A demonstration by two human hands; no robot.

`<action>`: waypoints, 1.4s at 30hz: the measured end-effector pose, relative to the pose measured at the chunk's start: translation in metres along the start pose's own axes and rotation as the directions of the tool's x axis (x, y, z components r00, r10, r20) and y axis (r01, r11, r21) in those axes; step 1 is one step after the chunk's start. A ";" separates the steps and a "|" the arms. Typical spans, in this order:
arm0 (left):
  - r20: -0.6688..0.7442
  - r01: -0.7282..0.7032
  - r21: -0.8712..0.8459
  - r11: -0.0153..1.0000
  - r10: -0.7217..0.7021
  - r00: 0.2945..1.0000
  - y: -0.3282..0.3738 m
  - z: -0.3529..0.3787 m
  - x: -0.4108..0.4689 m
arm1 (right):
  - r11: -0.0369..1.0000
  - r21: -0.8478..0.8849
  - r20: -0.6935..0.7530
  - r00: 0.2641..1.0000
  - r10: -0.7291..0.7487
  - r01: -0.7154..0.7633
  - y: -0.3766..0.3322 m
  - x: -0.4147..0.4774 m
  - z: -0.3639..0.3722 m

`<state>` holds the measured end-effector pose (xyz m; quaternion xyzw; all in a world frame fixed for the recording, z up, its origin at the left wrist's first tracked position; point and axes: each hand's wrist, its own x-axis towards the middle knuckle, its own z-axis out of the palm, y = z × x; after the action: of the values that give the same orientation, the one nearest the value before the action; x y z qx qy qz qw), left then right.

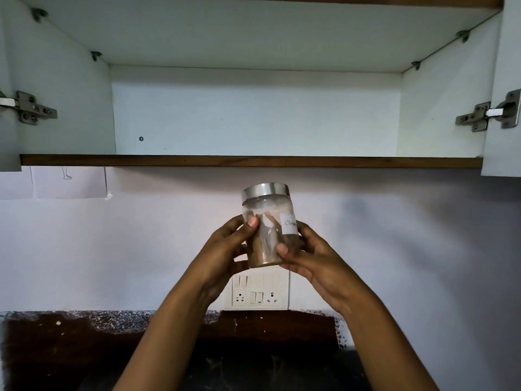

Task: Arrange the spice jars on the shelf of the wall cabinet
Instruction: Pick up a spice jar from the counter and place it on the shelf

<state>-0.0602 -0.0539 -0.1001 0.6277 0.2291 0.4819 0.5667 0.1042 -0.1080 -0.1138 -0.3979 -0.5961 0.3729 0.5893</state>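
A clear spice jar (266, 221) with a silver lid, brown sticks inside and a white handwritten label is held upright in front of the wall, below the cabinet. My left hand (225, 252) grips its left side and my right hand (313, 258) holds its right side and base. Above it the open wall cabinet shows its lower shelf (251, 161) with a brown front edge; I see no jars standing on it. The shelf surface itself is hidden from this low angle.
Both cabinet doors are swung open, with metal hinges at the left (31, 107) and right (485, 115). A white switch and socket plate (258, 292) sits on the wall behind the jar. A dark countertop (70, 348) runs below.
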 end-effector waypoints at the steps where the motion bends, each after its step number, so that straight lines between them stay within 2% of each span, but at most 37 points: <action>1: -0.025 0.002 0.020 1.000 -0.002 1.000 -0.002 0.003 0.000 | 0.999 -0.032 -0.039 0.999 -0.008 0.007 0.002 0.000 0.002; 4: -0.088 -0.016 0.157 0.987 0.030 0.996 -0.007 0.009 -0.001 | 0.974 -0.225 -0.160 0.985 -0.070 0.033 0.006 -0.001 0.010; 6: -0.085 -0.024 0.158 0.987 0.038 0.996 -0.008 0.011 0.000 | 0.963 -0.268 -0.171 0.981 -0.089 0.040 0.006 -0.002 0.011; 12: -0.047 -0.035 -0.022 0.999 0.034 0.998 -0.008 0.005 0.000 | 0.998 -0.055 -0.025 0.999 -0.046 0.044 0.002 0.002 -0.009; 19: -0.039 -0.084 -0.075 0.994 0.081 0.996 -0.007 0.006 0.002 | 0.997 0.073 0.050 0.999 -0.009 0.005 -0.010 0.003 -0.016; 26: -0.230 -0.196 0.125 0.973 0.221 0.948 -0.001 0.012 -0.005 | 0.999 0.004 -0.056 0.997 -0.051 0.051 -0.013 0.003 -0.004; 28: -0.233 -0.210 0.175 0.962 0.248 0.940 0.001 0.013 -0.010 | 0.998 -0.015 -0.069 0.996 -0.059 0.058 -0.015 0.002 -0.002; 32: -0.134 -0.221 0.285 0.933 0.268 0.954 0.006 0.006 -0.017 | 0.995 -0.034 -0.068 0.993 -0.097 0.094 -0.020 0.003 0.002; 34: -0.128 -0.238 0.338 0.910 0.295 0.947 0.007 0.002 -0.019 | 0.993 -0.042 -0.061 0.992 -0.112 0.110 -0.024 0.004 0.005; 38: -0.202 -0.273 0.326 0.905 0.349 0.915 0.018 -0.005 -0.022 | 0.987 -0.059 -0.015 0.989 -0.148 0.147 -0.032 0.008 0.014; 42: -0.207 -0.331 0.301 0.895 0.400 0.893 0.034 -0.018 -0.024 | 0.976 -0.102 0.044 0.981 -0.189 0.192 -0.046 0.019 0.028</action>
<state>-0.0953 -0.0737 -0.0784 0.6583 0.2400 0.6256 0.3432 0.0753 -0.1084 -0.0649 -0.3633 -0.6605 0.2891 0.5900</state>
